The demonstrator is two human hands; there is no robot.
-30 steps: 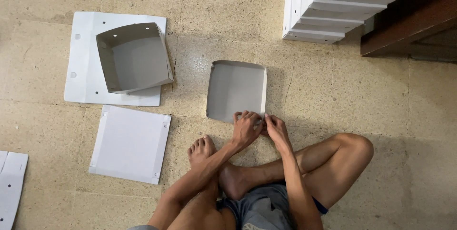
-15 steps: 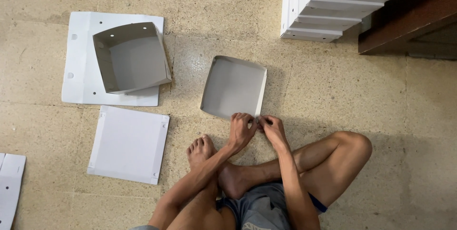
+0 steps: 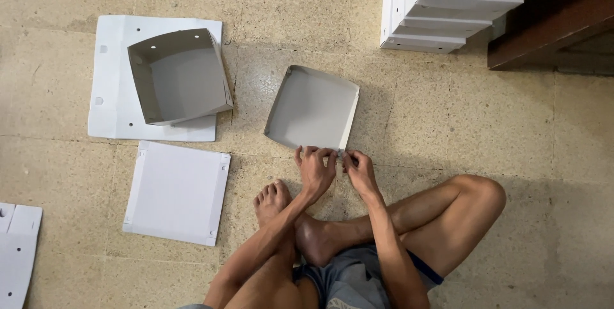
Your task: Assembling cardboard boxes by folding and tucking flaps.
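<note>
I sit cross-legged on a stone floor. A grey cardboard tray (image 3: 312, 108) with low folded sides lies in front of my feet, turned slightly clockwise. My left hand (image 3: 314, 169) pinches the tray's near edge, fingers curled over the rim. Right beside it, my right hand (image 3: 359, 169) grips the same near edge at its right corner. The fold under my fingers is hidden.
A deeper folded grey box (image 3: 178, 76) sits on a flat white sheet (image 3: 112, 98) at the left. Another flat white sheet (image 3: 177, 192) lies below it, more white pieces (image 3: 16, 251) at the far left. Stacked white boxes (image 3: 448, 2) and a dark wooden beam (image 3: 550, 24) stand at top right.
The tray has rotated a little clockwise and its near edge has been worked by both hands, which stay together at that edge. The view shifted slightly.
</note>
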